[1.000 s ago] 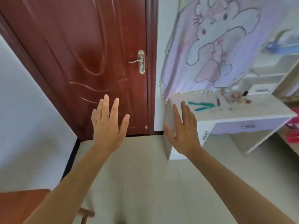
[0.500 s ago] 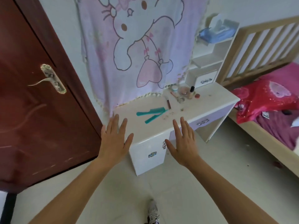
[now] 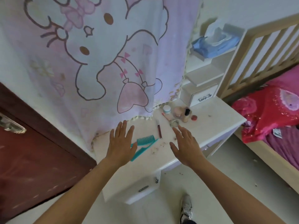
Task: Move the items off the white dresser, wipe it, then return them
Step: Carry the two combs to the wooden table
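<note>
The white dresser (image 3: 215,120) stands below me with small items on its top. Two teal combs (image 3: 145,142) lie near its left end, a dark red tube (image 3: 159,128) beside them. Farther back sit a small white jar (image 3: 166,109), a round pink compact (image 3: 178,112), a bottle with a black cap (image 3: 186,115), a red lid (image 3: 194,117) and a pale scrunchie (image 3: 174,123). My left hand (image 3: 120,143) hovers open over the combs' left ends. My right hand (image 3: 186,145) hovers open just in front of the scrunchie. Neither holds anything.
A pink cartoon blanket (image 3: 100,62) hangs over the dresser's back. A shelf unit (image 3: 203,81) with a blue tissue pack (image 3: 215,44) rises at the right rear. A bed with red bedding (image 3: 268,113) is at right, a dark red door (image 3: 32,159) at left.
My view has swung from the door toward the dresser and come closer. Both open hands now reach over the dresser top instead of hanging in front of it.
</note>
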